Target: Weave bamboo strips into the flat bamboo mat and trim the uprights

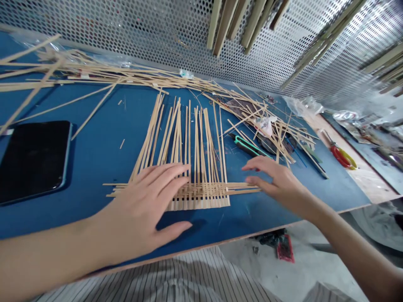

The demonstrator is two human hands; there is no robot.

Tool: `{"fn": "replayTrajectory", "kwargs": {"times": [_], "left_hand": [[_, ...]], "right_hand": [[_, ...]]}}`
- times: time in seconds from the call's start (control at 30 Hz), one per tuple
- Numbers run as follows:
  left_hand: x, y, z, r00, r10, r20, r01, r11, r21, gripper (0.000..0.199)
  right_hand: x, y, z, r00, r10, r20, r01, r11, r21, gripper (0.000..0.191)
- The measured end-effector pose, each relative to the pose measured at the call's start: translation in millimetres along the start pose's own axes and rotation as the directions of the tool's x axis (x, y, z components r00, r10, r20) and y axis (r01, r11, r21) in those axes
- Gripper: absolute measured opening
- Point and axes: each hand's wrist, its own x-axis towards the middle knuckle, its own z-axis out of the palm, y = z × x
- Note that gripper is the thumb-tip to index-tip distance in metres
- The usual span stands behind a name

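The person is wearing a loose, pale grey garment [176, 277] whose thin dark stripes are running lengthwise and bending into soft folds, while a patch of similar striped cloth [325, 293] is showing at lower right, and the forearms [59, 249], left hand [141, 205] and right hand [278, 178] are showing bare.

Head view, forward and down, seemingly close

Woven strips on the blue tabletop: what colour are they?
Pale tan; the woven strips show best in the head view, the only one.
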Motion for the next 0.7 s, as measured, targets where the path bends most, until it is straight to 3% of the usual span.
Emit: {"fn": "replayTrajectory", "kwargs": {"times": [0.07,0.33,0.6,0.7], "left_hand": [[-21.6,-11.4,-4.4,1.000,0.029,-0.010,-0.029,0.997,0.073,0.055],[-77.3,-29.0,-8.6,1.000,-0.016,0.009,0.014,0.983,0.183,0.078],[-89.2,-28.8,-8.8,0.998,-0.045,0.043,0.037,0.984,0.174,0.064],[-88.9,-27.4,-9.0,0.997,-0.054,0.060,0.043,0.984,0.170,0.064]], "right_hand": [[2.2,7.3,-3.4,0.993,0.081,0.084,-0.083,0.996,0.021,0.019],[34.4,-4.5,5.9,0.893,0.077,0.443,-0.121,0.990,0.072,0.031],[43.3,-13.0,1.0,0.807,0.131,0.576,-0.144,0.989,-0.023,0.029],[42.6,-8.9,3.0,0.835,0.115,0.538,-0.133,0.991,-0.005,0.025]]}}
